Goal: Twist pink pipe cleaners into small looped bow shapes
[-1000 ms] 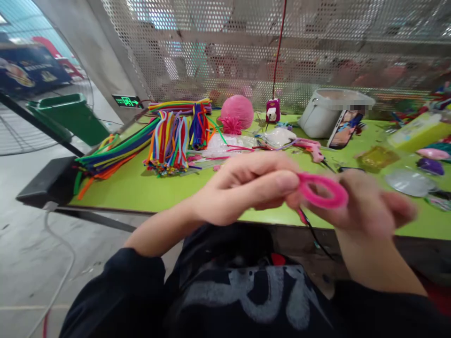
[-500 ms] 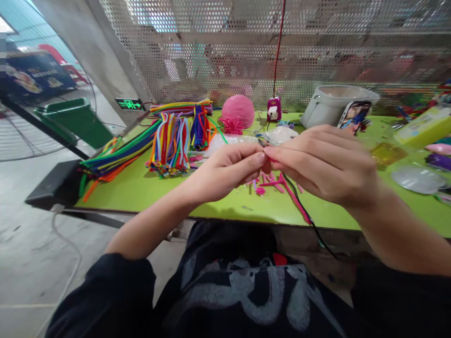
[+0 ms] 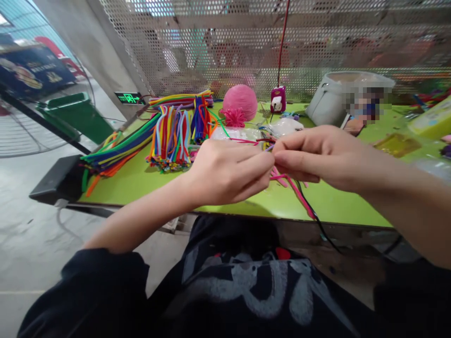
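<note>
Beyond the right hand [image 3: 317, 157] stands a grey bucket [image 3: 327, 96], contents hidden. Both hands pinch a pink pipe cleaner [image 3: 294, 188] where the fingertips meet; it trails down-right from them over the green table [image 3: 141, 180]. The left hand [image 3: 229, 171] has drawn closer than half a second ago.

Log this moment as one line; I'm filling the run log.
left hand: pinching pink pipe cleaner | right hand: pinching same | green table: pipe cleaner bundles

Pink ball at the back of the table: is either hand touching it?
No: the pink ball sits far behind both hands, left hand and right hand.
</note>
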`<action>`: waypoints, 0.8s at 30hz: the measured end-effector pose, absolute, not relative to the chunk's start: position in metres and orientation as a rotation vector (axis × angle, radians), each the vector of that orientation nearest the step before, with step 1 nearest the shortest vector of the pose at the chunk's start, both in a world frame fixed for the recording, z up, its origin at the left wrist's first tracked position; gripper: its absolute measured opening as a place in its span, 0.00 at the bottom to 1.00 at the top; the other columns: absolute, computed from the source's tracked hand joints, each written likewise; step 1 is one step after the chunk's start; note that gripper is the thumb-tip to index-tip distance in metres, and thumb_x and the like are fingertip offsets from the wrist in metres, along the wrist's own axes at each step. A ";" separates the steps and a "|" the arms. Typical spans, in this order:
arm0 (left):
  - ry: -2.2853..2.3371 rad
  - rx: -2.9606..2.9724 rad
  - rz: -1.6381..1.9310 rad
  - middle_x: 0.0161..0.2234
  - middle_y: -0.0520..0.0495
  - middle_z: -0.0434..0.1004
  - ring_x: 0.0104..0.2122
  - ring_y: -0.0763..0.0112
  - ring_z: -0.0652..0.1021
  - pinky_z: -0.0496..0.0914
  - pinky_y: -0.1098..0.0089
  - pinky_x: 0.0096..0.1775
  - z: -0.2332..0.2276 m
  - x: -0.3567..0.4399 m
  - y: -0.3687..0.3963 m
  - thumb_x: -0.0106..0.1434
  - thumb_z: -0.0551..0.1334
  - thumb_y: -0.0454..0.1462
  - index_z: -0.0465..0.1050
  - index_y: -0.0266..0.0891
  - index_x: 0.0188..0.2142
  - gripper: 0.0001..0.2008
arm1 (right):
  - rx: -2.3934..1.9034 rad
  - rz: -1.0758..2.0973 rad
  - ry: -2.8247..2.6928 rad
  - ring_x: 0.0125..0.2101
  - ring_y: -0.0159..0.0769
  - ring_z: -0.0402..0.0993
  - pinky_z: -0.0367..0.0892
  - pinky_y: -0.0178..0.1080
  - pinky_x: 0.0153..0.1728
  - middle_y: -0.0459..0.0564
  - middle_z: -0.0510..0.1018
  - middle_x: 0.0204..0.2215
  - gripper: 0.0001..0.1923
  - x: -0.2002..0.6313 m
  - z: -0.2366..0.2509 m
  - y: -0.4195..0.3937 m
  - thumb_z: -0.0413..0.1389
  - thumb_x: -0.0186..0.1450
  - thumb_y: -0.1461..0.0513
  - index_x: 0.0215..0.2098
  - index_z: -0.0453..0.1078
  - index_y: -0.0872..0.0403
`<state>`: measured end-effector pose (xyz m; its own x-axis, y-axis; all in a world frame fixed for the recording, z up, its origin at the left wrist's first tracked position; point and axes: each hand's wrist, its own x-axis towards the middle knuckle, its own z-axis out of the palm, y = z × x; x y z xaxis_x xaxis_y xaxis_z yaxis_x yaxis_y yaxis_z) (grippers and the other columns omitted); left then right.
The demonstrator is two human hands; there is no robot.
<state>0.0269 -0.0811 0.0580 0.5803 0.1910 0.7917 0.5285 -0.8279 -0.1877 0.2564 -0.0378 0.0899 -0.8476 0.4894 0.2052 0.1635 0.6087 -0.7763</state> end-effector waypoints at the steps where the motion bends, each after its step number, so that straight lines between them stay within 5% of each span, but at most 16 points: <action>1: -0.491 -2.315 -1.072 0.22 0.56 0.69 0.22 0.79 0.66 0.57 0.69 0.25 0.056 0.025 -0.078 0.72 0.60 0.32 0.69 0.40 0.30 0.12 | -0.517 1.355 -2.366 0.17 0.24 0.50 0.48 0.34 0.19 0.38 0.60 0.19 0.26 0.254 0.088 -0.038 0.56 0.82 0.48 0.29 0.65 0.52; 3: -0.380 -2.192 -1.009 0.23 0.55 0.72 0.22 0.78 0.69 0.58 0.68 0.25 0.053 0.021 -0.071 0.72 0.60 0.33 0.71 0.40 0.31 0.10 | -0.485 1.587 -2.234 0.16 0.23 0.47 0.46 0.34 0.17 0.37 0.56 0.18 0.28 0.250 0.082 -0.037 0.55 0.81 0.44 0.28 0.63 0.51; 5: -0.429 -2.216 -1.068 0.23 0.56 0.71 0.22 0.79 0.68 0.57 0.69 0.25 0.051 0.021 -0.067 0.72 0.60 0.33 0.72 0.41 0.32 0.10 | -0.505 1.418 -2.208 0.17 0.25 0.52 0.53 0.34 0.18 0.38 0.60 0.19 0.27 0.250 0.075 -0.035 0.54 0.82 0.45 0.30 0.65 0.51; 9: -0.869 -2.614 -1.451 0.19 0.57 0.63 0.19 0.83 0.60 0.56 0.73 0.25 0.056 0.026 -0.073 0.70 0.60 0.31 0.70 0.39 0.27 0.13 | -0.345 0.211 -2.242 0.35 0.35 0.80 0.76 0.39 0.39 0.49 0.82 0.38 0.08 0.259 0.063 -0.027 0.59 0.80 0.54 0.50 0.75 0.49; 11: -1.020 -2.830 -1.570 0.19 0.57 0.63 0.19 0.83 0.60 0.56 0.74 0.25 0.063 0.028 -0.078 0.71 0.60 0.33 0.71 0.38 0.26 0.15 | -0.202 -0.250 -2.221 0.43 0.42 0.84 0.78 0.44 0.45 0.51 0.85 0.46 0.14 0.264 0.059 -0.022 0.62 0.78 0.57 0.60 0.73 0.47; 14: -1.112 -2.996 -1.612 0.20 0.55 0.65 0.21 0.81 0.63 0.58 0.73 0.25 0.071 0.030 -0.083 0.72 0.60 0.36 0.73 0.39 0.26 0.16 | -0.109 -0.529 -2.241 0.40 0.43 0.83 0.76 0.45 0.39 0.50 0.86 0.44 0.12 0.266 0.056 -0.018 0.61 0.78 0.61 0.58 0.72 0.48; 17: -1.159 -3.013 -1.545 0.21 0.54 0.64 0.22 0.80 0.63 0.57 0.72 0.26 0.071 0.029 -0.083 0.71 0.60 0.35 0.70 0.39 0.24 0.16 | -0.092 -0.510 -2.313 0.36 0.40 0.79 0.74 0.43 0.36 0.49 0.84 0.39 0.04 0.262 0.059 -0.019 0.57 0.79 0.62 0.51 0.72 0.49; 21: -1.024 -2.943 -1.450 0.19 0.57 0.54 0.21 0.82 0.56 0.53 0.71 0.26 0.066 0.030 -0.082 0.68 0.59 0.31 0.59 0.39 0.22 0.18 | -0.137 -0.194 -2.440 0.30 0.36 0.73 0.66 0.40 0.31 0.46 0.77 0.30 0.13 0.257 0.076 -0.024 0.52 0.80 0.62 0.37 0.72 0.50; 24: -0.921 -2.761 -1.356 0.19 0.56 0.53 0.21 0.81 0.54 0.52 0.70 0.27 0.063 0.029 -0.081 0.69 0.58 0.33 0.60 0.40 0.23 0.17 | -0.254 0.310 -2.520 0.22 0.28 0.61 0.55 0.36 0.24 0.42 0.68 0.22 0.18 0.253 0.089 -0.024 0.55 0.79 0.60 0.29 0.68 0.52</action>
<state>0.0293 -0.0805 0.0628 0.4794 0.5219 0.7055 0.4634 -0.8333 0.3015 0.2532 -0.0245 0.0888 -0.8126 0.2475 0.5276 0.1123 0.9549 -0.2749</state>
